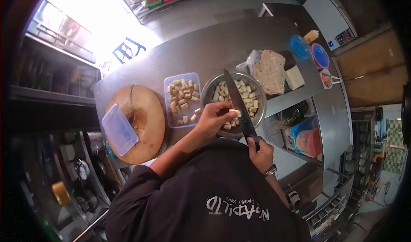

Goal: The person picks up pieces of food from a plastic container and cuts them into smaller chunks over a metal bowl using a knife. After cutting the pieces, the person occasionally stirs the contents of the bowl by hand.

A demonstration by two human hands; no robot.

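Steel forms the bowl (261,93), round and wide, in which short pale pieces (249,95) are loosely heaped. One piece (234,112) is pinched above the bowl between thumb and fingertips of the left hand (212,118), close against the knife (245,121); contact with the edge cannot be confirmed. The handle is clasped in the right hand (261,155), fingers wrapped round it. The long, dark blade is held slantwise across the bowl, tip pointed away from the body.

Step in hand, as judged: a piece being cut by hand over the bowl. For the next move, a steady pinch and a short, controlled stroke are called for, with the fingertips kept clear of the edge.

Materials: more stubby, blunt-ended chunks, cream to tan, are held in the tub (182,76), which is of clear plastic with rounded corners. Beside it a thick round board (152,128) is placed, wooden and darkly stained at the middle; a translucent lid (120,130) is laid on it. Beyond the bowl, a pale, speckled slab (269,72) is set on the smooth metal table (205,41).
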